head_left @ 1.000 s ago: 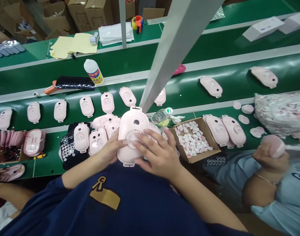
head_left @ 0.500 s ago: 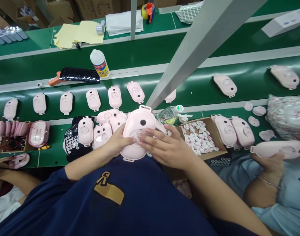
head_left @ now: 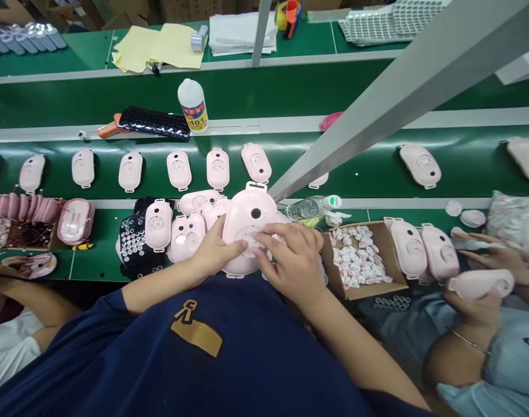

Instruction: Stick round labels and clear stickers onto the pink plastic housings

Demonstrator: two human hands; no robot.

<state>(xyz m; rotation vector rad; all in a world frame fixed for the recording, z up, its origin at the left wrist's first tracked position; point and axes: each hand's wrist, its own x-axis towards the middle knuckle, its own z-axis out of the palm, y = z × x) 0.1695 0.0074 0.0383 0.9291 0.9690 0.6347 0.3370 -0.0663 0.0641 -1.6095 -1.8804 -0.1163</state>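
I hold a pink plastic shell point(head_left: 249, 217) upright in front of my chest. My left hand point(head_left: 212, 252) grips its left edge, thumb on the round centre piece. My right hand point(head_left: 293, 260) lies over its right side, fingers curled and pressing on that centre. Behind it lies a pile of pink shells point(head_left: 190, 226) on a black tray of small clear discs point(head_left: 132, 246). A cardboard box of small white-and-pink parts point(head_left: 360, 260) sits just right of my right hand.
A row of pink shells point(head_left: 177, 169) lies on the green conveyor belt point(head_left: 368, 162). A glue bottle point(head_left: 194, 105) stands behind it. A grey slanted post point(head_left: 377, 98) crosses above. A person on my right holds a pink shell point(head_left: 481, 285); another arm shows at left point(head_left: 13, 289).
My view has tilted and shifted. The shell stays in both hands, and my right fingers have curled more tightly onto its centre. The person on my right lowered their shell.
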